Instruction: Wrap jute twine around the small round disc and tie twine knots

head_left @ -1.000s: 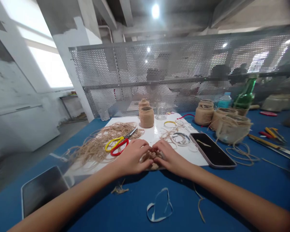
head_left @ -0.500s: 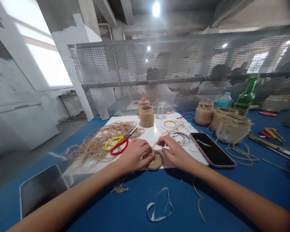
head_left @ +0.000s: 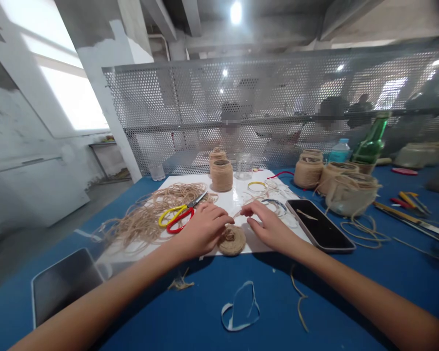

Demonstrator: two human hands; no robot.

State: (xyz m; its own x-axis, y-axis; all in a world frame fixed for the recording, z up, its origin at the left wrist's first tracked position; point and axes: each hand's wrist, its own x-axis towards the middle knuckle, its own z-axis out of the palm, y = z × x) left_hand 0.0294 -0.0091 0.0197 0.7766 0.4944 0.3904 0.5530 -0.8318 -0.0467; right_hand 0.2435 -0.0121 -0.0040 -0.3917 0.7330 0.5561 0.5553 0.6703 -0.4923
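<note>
A round, flat piece of coiled jute twine with a small raised knob [head_left: 231, 237] lies at the near edge of the white sheet. My left hand [head_left: 205, 229] is at its left side, fingers curled and closed, the fingertips above the disc at a thin strand of jute twine [head_left: 236, 215]. To the right, my right hand [head_left: 265, 225] pinches that strand between bent fingers, apart from the disc. Yellow-and-red handled scissors [head_left: 177, 218] lie beside my left hand, partly on a loose heap of jute twine [head_left: 142, 224].
Twine-wrapped jars [head_left: 222, 175] stand at the back of the white sheet [head_left: 241, 195], more [head_left: 309, 172] to the right. A phone [head_left: 320, 225] lies right of my right hand, a dark tablet-like device [head_left: 68, 287] at left. A green bottle [head_left: 373, 141] stands far right, before a perforated metal screen [head_left: 190, 107].
My left hand has lifted and drawn back slightly from the disc, so more of its top and knob shows. My right hand has shifted a little right.
</note>
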